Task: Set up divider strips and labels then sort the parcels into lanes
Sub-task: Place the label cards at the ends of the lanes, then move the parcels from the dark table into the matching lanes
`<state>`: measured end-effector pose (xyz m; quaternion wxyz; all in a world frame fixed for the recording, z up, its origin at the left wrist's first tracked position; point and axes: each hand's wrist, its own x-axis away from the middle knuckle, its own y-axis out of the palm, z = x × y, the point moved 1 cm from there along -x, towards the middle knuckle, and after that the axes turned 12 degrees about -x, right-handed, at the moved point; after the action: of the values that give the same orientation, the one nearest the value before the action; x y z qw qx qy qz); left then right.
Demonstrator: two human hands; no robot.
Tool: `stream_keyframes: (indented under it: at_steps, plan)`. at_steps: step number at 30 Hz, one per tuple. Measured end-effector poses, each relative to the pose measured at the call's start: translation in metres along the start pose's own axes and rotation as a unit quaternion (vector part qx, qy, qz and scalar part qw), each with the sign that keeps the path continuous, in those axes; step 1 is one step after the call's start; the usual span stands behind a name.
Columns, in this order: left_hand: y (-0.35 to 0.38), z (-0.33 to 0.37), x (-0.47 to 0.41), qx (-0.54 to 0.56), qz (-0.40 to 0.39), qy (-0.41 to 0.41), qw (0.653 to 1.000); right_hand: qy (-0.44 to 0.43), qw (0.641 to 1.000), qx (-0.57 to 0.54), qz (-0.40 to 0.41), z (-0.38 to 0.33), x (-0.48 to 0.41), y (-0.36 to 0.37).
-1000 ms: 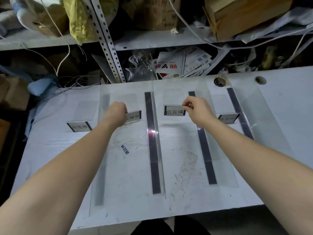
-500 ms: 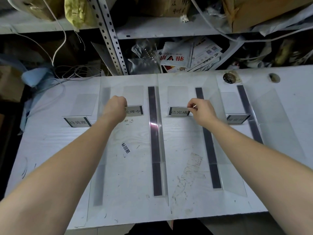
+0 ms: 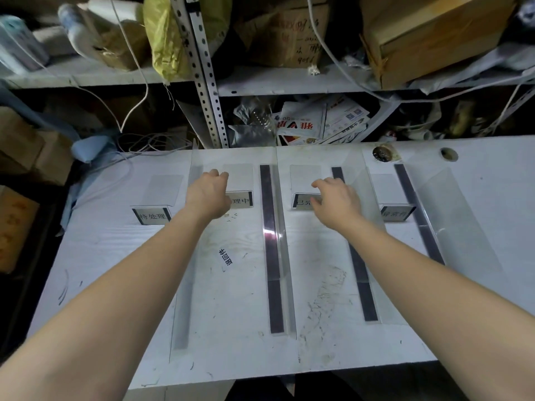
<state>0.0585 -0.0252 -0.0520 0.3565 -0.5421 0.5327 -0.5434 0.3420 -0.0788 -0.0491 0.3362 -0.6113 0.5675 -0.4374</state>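
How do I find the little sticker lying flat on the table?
On the white table, look just left of the divider strip that runs between the person's arms. The sticker lies there crooked, nearer than the standing label holders. It alone has no clear stand.

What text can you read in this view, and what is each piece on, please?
"待处理": leftmost label.
"理中": second label, its start hidden by the left hand.
"已完": third label, the rest hidden by the right hand.
"回": middle character on the rotated sticker; the others are unclear.
Too blurred to read: fourth label, upside-down shelf papers, handwriting on the box.
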Motion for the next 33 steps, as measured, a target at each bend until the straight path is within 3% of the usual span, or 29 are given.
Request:
stream_keyframes:
  at_steps: [7, 15, 23, 33]
  plan:
    - [-0.042, -0.017, 0.061, -0.017, -0.020, -0.031, 0.999, -0.031, 0.996, 0.050, -0.063, -0.057, 0.032, -0.030]
    - [-0.096, -0.054, 0.183, -0.061, 0.007, -0.118, 0.991, -0.111, 0.991, 0.054, -0.057, -0.133, 0.089, -0.063]
    - [-0.118, -0.124, 0.294, -0.075, 0.024, -0.212, 0.974, -0.205, 0.974, 0.072, -0.067, -0.243, 0.145, -0.056]
    - [-0.096, -0.255, 0.407, -0.034, 0.033, -0.250, 0.967, -0.260, 0.962, 0.050, -0.071, -0.397, 0.204, -0.008]
